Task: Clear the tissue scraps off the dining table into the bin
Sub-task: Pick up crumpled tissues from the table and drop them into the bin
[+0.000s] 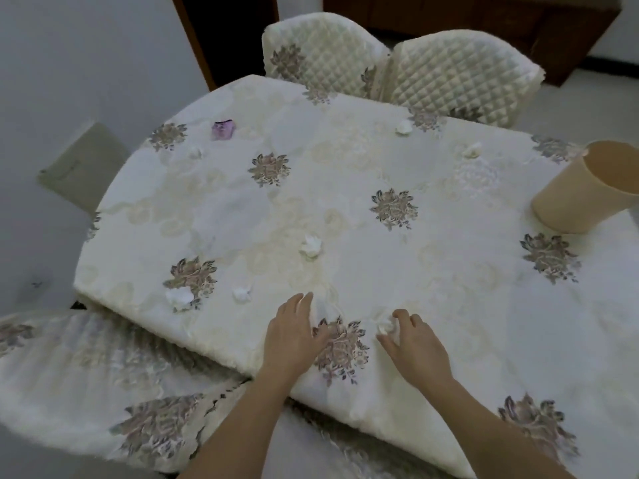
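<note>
Several crumpled white tissue scraps lie on the cream floral tablecloth (345, 160): one in the middle (310, 247), two near the left front edge (179, 298) (242, 294), others far back (404, 127) (472, 152) (195, 153). A purple scrap (223, 129) lies at the back left. My right hand (411, 344) curls its fingers around a white scrap (386, 326) near the front edge. My left hand (294, 331) rests flat on the cloth, fingers apart; white shows past its fingertips, and I cannot tell whether that is a scrap. The beige bin (581, 198) stands on the table at the right.
Two quilted chair backs (321, 57) (460, 74) stand behind the table's far edge. A grey chair (83, 164) sits at the left. The tablecloth hangs over the front left edge, with another patterned chair cover (103, 392) below it.
</note>
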### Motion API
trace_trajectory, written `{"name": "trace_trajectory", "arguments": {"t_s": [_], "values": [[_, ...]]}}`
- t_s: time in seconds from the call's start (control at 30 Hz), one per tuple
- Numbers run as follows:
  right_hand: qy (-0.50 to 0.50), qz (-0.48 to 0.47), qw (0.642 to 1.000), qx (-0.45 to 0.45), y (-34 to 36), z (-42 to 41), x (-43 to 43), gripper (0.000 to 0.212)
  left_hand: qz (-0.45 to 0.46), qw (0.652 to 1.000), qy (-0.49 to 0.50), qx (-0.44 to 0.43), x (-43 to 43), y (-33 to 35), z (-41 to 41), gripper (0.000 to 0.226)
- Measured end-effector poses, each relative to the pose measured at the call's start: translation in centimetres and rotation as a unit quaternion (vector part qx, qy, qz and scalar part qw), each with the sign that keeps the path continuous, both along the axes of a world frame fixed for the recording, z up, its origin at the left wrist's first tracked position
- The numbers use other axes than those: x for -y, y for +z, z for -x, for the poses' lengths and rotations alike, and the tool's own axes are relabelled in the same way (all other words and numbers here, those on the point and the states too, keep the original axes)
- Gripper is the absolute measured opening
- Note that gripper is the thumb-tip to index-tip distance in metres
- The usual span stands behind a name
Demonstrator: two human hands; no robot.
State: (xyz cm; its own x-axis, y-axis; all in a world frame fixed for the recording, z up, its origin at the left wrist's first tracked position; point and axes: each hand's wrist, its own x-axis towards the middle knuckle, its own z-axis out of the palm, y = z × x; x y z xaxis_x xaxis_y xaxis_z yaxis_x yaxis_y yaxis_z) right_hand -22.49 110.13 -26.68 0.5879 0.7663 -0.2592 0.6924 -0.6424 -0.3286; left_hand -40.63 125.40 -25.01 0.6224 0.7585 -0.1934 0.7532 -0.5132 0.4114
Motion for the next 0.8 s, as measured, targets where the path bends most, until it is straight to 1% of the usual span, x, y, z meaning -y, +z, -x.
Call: {"name": "trace_trajectory", "arguments": {"t_s": [0.13, 0.23, 0.3, 0.4, 0.53, 0.6, 0.8], "values": [[-0.025, 0.008, 0.999, 0.022, -0.9, 0.5, -1.2, 0.049, -0.012, 1.0, -0.021, 0.011, -4.8, -1.8, -2.1, 0.075], [-0.023, 0.018, 0.999, 0.045, -1.2, 0.3, -1.7, 0.046, 0.008, 0.999, 0.0, 0.035, -8.4, -2.5, -4.5, 0.08], [-0.014, 0.022, 0.998, 0.053, -1.4, 0.3, -1.8, 0.044, 0.008, 0.999, -0.003, 0.054, -10.3, -2.8, -6.0, 0.08], [-0.001, 0.016, 0.998, 0.063, -1.8, 0.2, -1.8, 0.038, -0.008, 0.997, -0.042, 0.068, -12.7, -3.4, -7.3, 0.071], [0.014, -0.014, 0.996, 0.091, -2.3, 0.0, -1.5, 0.026, -0.033, 0.992, -0.097, 0.079, -14.4, -4.1, -8.0, 0.05], [0.008, -0.021, 0.996, 0.087, -2.4, 0.0, -1.4, 0.022, -0.023, 0.991, -0.1, 0.089, -14.5, -4.3, -8.0, 0.043], [-0.002, -0.019, 0.996, 0.082, -2.2, 0.0, -1.5, 0.017, 0.028, 0.99, -0.098, 0.093, -13.7, -3.9, -7.3, 0.041]]}}
